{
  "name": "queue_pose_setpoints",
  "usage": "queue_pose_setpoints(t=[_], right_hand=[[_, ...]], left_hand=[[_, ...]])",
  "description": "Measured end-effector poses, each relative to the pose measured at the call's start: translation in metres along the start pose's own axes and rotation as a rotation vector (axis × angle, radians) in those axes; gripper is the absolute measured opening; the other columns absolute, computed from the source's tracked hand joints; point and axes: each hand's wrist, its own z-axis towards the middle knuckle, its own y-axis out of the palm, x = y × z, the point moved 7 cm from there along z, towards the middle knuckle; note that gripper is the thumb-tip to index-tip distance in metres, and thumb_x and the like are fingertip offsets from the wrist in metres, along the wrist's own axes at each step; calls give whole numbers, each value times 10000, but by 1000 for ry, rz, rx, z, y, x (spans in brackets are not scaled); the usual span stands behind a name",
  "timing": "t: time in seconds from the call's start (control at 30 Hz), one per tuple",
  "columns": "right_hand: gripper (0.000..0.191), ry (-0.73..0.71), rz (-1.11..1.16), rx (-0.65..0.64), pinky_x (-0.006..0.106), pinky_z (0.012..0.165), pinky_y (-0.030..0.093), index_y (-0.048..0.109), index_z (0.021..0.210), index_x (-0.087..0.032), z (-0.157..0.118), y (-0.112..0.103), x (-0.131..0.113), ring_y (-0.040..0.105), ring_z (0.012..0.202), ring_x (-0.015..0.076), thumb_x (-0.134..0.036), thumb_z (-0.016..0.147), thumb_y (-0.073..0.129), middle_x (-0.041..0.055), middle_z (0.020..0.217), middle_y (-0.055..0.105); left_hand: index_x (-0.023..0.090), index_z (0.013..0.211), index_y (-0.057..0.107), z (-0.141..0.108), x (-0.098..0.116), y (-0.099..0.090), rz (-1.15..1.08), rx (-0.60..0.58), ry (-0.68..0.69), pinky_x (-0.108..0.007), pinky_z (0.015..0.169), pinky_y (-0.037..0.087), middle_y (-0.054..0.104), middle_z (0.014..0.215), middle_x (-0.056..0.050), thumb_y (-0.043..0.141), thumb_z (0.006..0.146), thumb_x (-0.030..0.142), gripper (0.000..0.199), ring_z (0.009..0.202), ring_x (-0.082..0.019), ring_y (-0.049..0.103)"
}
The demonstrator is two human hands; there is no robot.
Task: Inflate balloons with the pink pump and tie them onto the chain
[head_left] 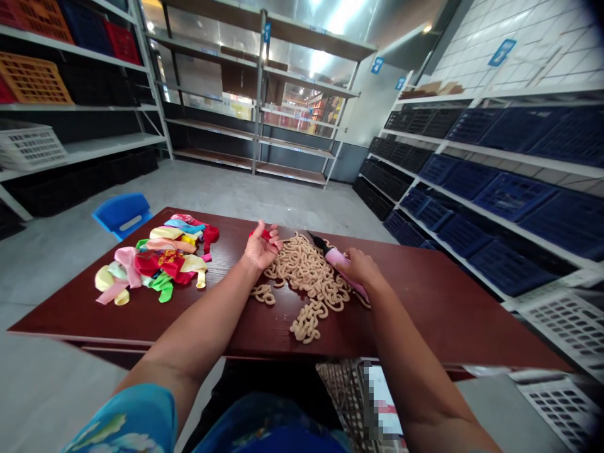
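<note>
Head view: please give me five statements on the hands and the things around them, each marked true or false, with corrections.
1. Beige, curled, rope-like pieces lie piled on the glossy red-brown table. True.
2. The right hand grips a pink tube-shaped object with a black tapered end. True.
3. The left hand has nothing in it. False: a small red piece shows in it.
4. The limp multicoloured balloons lie right of the beige pieces. False: they lie left of them.
5. The blue plastic chair stands beyond the table's left edge. True.
</note>
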Motion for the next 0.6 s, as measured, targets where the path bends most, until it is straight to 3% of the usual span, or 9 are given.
queue_pose_setpoints(t=[0.07, 0.13, 0.23, 0.33, 0.43, 0.6], right_hand=[[656, 22, -31, -64, 409, 806, 409, 488, 1199, -192, -7, 11, 9, 542, 1034, 314, -561, 664, 571, 147, 1180, 558], [674, 25, -20, -85, 383, 774, 425, 427, 1258, -200, -14, 15, 13, 559, 1013, 298, -504, 678, 585, 140, 1188, 558], [582, -79, 15, -1, 362, 785, 431, 434, 1251, -209, -27, 4, 3, 557, 1020, 275, -435, 729, 558, 121, 1195, 559], [560, -322, 82, 105, 351, 867, 414, 416, 1275, -237, -48, -14, -21, 513, 1092, 245, -412, 759, 545, 86, 1245, 529], [603, -509, 113, 134, 355, 918, 395, 364, 1322, -249, -71, -22, -42, 487, 1124, 229, -408, 770, 547, 75, 1268, 509], [594, -537, 44, 131, 392, 877, 414, 375, 1320, -243, -83, -20, -49, 509, 1080, 249, -418, 776, 537, 105, 1217, 533]], left_hand=[[101, 855, 558, 0, -5, 2, 21, -20, -19, -189, 491, 401, 457, 611, 6, 469, 848, 179, 119, 476, -51, 398], [100, 868, 562, 1, -10, 1, 37, -17, -37, -188, 509, 411, 472, 623, -1, 421, 845, 97, 144, 492, -52, 418], [113, 863, 566, 4, -12, -5, 42, 17, -22, -194, 517, 419, 493, 642, -12, 376, 874, 128, 192, 500, -58, 435], [123, 827, 557, 7, -6, -13, 21, 93, 40, -208, 517, 422, 506, 641, -18, 337, 897, 176, 237, 502, -69, 447], [123, 805, 545, 8, 3, -17, -22, 167, 107, -220, 526, 424, 513, 625, -19, 314, 909, 199, 264, 505, -78, 459], [124, 782, 529, 7, 12, -12, -88, 152, 163, -243, 574, 437, 518, 614, -15, 287, 918, 204, 288, 498, -80, 456]])
